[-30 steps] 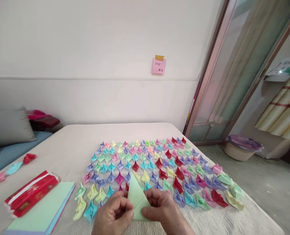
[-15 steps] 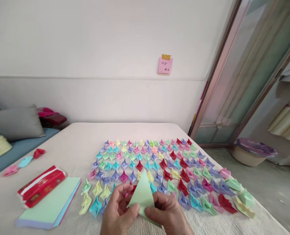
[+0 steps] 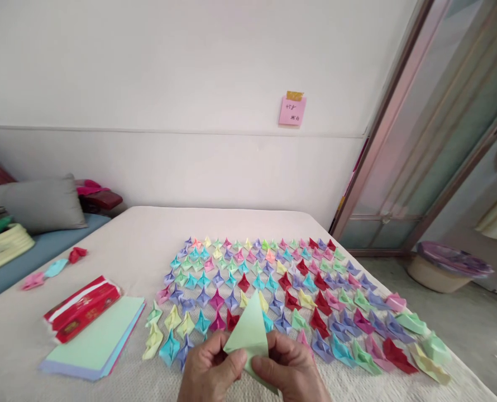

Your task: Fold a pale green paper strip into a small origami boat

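Both hands working low at the near table edge: left hand and right hand are pinching the pale green folded paper triangle between them. A slipping thumb risks skewing the crease, or knocking the rows of small coloured paper boats.
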The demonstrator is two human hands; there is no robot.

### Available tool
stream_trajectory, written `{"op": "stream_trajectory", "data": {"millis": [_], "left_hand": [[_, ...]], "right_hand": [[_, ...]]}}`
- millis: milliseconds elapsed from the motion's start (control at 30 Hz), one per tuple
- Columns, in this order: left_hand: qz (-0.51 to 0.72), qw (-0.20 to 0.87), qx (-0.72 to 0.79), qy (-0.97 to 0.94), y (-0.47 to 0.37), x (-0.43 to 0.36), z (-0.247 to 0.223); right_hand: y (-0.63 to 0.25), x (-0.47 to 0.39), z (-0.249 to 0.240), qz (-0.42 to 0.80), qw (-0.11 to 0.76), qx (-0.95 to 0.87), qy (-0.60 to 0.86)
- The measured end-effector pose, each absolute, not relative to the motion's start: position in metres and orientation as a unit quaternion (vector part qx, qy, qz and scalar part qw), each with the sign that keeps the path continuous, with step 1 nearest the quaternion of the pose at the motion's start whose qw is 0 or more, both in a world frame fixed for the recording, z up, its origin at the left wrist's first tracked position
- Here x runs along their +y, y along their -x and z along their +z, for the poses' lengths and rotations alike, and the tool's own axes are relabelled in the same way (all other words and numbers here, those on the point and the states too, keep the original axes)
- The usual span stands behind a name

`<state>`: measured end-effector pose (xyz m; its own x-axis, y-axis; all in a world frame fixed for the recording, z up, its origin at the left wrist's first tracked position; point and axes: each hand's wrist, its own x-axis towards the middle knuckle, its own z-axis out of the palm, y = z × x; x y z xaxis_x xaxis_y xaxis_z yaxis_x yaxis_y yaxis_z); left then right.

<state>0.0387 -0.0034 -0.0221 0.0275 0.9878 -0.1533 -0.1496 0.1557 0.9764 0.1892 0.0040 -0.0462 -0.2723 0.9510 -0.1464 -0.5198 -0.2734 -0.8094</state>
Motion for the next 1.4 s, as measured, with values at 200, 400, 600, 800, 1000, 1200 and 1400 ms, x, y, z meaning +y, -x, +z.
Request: {"op": "stream_trajectory", "data": {"millis": [200,400,600,800,1000,1200,1400], "left_hand": [[0.475,0.580,0.499,-0.434,-0.038,-0.003,-0.020],[0.462,0.583,0.499,-0.444,-0.040,-0.003,-0.020],[0.483,0.592,0.481,-0.430,-0.041,-0.003,-0.018],[0.482,0.592,0.482,-0.430,-0.041,-0.003,-0.017],[0.473,0.588,0.489,-0.436,-0.041,-0.002,-0.015],[0.464,0.582,0.491,-0.452,-0.040,-0.002,-0.013],[0.488,0.587,0.478,-0.435,-0.039,-0.002,-0.021]], "right_hand": [[-0.188,0.005,-0.054,0.740,0.508,-0.306,0.317],[-0.188,0.007,-0.057,0.730,0.522,-0.289,0.334],[-0.189,0.008,-0.061,0.716,0.524,-0.301,0.349],[-0.189,0.008,-0.060,0.712,0.521,-0.307,0.357],[-0.190,0.008,-0.058,0.701,0.513,-0.321,0.377],[-0.191,0.009,-0.060,0.705,0.506,-0.330,0.371],[-0.191,0.009,-0.061,0.709,0.511,-0.319,0.367]]}}
